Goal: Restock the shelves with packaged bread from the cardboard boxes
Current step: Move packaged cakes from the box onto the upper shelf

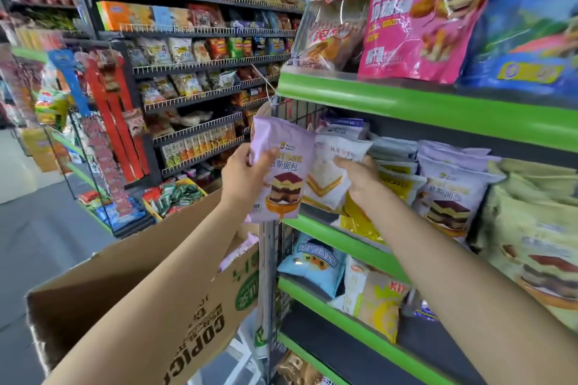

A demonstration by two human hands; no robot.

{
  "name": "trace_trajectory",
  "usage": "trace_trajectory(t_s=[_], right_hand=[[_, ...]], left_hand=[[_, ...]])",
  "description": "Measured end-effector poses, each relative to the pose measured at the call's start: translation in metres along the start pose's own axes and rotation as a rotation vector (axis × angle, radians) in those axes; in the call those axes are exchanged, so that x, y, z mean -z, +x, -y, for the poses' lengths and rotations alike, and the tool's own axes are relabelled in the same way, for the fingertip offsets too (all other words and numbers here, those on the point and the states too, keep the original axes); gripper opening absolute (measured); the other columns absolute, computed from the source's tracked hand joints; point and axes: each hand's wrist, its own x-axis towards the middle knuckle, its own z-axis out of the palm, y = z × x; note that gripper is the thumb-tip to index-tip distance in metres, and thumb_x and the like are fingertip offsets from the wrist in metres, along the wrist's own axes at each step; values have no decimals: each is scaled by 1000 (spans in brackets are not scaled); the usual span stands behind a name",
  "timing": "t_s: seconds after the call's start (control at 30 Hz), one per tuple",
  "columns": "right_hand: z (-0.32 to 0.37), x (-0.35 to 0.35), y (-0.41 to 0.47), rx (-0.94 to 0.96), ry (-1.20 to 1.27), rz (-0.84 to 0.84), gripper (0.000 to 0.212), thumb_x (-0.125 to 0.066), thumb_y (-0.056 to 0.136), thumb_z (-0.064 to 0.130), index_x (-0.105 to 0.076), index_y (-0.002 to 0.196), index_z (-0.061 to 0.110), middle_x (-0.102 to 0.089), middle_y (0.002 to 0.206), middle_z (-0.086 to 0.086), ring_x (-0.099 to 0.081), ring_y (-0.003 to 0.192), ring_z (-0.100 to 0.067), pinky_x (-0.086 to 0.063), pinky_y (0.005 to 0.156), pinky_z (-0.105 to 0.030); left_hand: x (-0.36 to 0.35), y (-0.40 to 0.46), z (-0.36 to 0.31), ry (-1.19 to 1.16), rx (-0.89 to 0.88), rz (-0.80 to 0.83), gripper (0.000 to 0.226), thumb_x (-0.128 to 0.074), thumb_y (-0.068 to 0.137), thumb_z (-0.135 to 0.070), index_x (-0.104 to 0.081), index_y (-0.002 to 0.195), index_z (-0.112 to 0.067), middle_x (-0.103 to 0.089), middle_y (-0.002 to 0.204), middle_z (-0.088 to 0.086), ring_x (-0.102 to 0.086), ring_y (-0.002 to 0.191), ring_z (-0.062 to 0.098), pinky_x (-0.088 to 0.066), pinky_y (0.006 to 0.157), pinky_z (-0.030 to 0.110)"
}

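My left hand (242, 176) grips a lilac bread packet (281, 166) with a layered cake picture, held upright at the left end of the green shelf (316, 225). My right hand (359, 176) reaches into that shelf and holds a white bread packet (328, 178) by its right side. More lilac packets (450, 194) and pale green ones (531, 247) stand in rows further right. An open cardboard box (150, 275) sits below my left arm, with a pinkish packet (239, 251) showing inside.
A wire grid panel (275, 259) closes the shelf's left end. Large pink (428, 9) and blue (531, 19) bags stand on the shelf above. Blue and yellow packets (312, 262) lie on the shelf below. Snack racks (200, 72) line the aisle at left.
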Motion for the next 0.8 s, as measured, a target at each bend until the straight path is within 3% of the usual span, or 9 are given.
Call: trace_trajectory(t_s=[0.07, 0.13, 0.23, 0.33, 0.43, 0.53, 0.63, 0.7, 0.8], right_hand=[[-3, -7, 24, 10, -23, -9, 27, -66, 80, -4, -52, 73, 17, -64, 100, -13, -60, 78, -23, -51, 70, -35], [-10, -16, 47, 17, -101, -22, 18, -68, 82, 4, -57, 91, 16, -62, 118, -14, -61, 95, -26, -52, 87, -42], [-21, -27, 72, 61, -429, -1, 48, -64, 86, 14, -45, 130, 12, -55, 131, -16, -57, 113, -33, -48, 97, -47], [-34, -26, 75, 272, -973, -55, 58, -55, 90, 7, -29, 140, -3, -42, 139, -27, -46, 124, -40, -41, 101, -46], [-47, -29, 72, 569, -1195, -183, 73, -49, 90, -5, -5, 148, -1, -29, 141, -30, -34, 129, -42, -36, 104, -46], [-42, -30, 68, 698, -1351, -256, 83, -48, 88, -10, 0, 151, 13, -30, 142, -26, -37, 124, -39, -41, 96, -42], [-39, -24, 70, 748, -1736, -92, 73, -54, 91, 11, -14, 150, 23, -23, 152, -14, -18, 142, -30, -17, 117, -45], [-39, -20, 72, 734, -1905, 17, 60, -48, 93, 19, -23, 148, 22, -24, 151, -10, -12, 145, -27, -1, 120, -41], [-35, -14, 57, 709, -1581, 185, 60, -45, 95, 11, -21, 150, 20, -11, 158, -6, -5, 147, -26, -8, 120, -44]], left_hand=[[-6, 10, 1, 56, -30, -58, 58, -59, 80, -55, -47, 80, 2, -49, 71, 14, -45, 64, 22, -31, 57, 34], [-11, 17, 3, 78, -49, -57, 52, -60, 87, -45, -49, 82, 5, -48, 69, 11, -43, 63, 20, -30, 56, 32], [-15, 25, 9, -2, -27, 21, 55, -60, 83, -52, -56, 89, 3, -60, 76, 21, -56, 67, 27, -43, 59, 38], [-19, 31, 14, -97, 73, 39, 33, -60, 88, -43, -62, 85, -9, -72, 80, 7, -69, 73, 22, -54, 67, 38], [-20, 31, 16, -83, 81, 28, 29, -59, 89, -39, -56, 74, -14, -64, 66, -4, -61, 57, 4, -46, 56, 22], [-18, 30, 15, -94, 113, 30, 39, -59, 89, -39, -60, 88, 0, -70, 78, 11, -65, 68, 14, -52, 66, 34], [-17, 26, 11, -116, 124, 29, 45, -60, 89, -39, -59, 97, 5, -71, 91, 19, -66, 77, 26, -54, 77, 46], [-18, 23, 8, -121, 122, 47, 43, -59, 90, -38, -60, 98, 4, -71, 92, 18, -68, 79, 28, -55, 78, 46], [-19, 18, 5, -143, 125, 76, 37, -58, 91, -36, -62, 99, -1, -73, 89, 10, -71, 77, 24, -57, 74, 40]])
